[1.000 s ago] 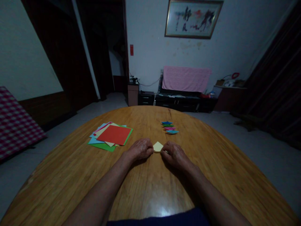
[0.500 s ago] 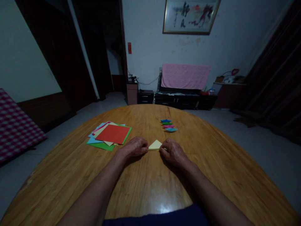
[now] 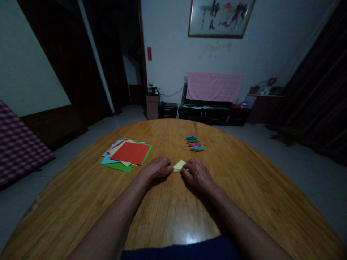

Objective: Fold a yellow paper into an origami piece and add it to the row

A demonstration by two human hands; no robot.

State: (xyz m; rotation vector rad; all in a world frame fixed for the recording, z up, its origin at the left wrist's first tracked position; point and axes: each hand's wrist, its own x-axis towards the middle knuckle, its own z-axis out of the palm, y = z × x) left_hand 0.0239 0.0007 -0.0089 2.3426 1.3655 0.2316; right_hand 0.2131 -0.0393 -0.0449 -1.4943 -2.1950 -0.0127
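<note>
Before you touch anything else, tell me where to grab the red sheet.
Pinch the red sheet at its near right corner, coming from the near side with the left hand, now on the folded cream paper. It lies flat on top of the pile, so that corner should lift.

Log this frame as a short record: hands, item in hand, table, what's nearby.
left hand: fingertips on the left end of the paper
right hand: fingers on the right end of the paper
item in hand: folded pale yellow paper, small, pointed at the far side, resting on the table
surface: wooden table, rounded edge
nearby, left: stack of coloured paper squares, red sheet on top
nearby, ahead: folded paper pieces, four in a column: blue, green, pink, teal
</note>
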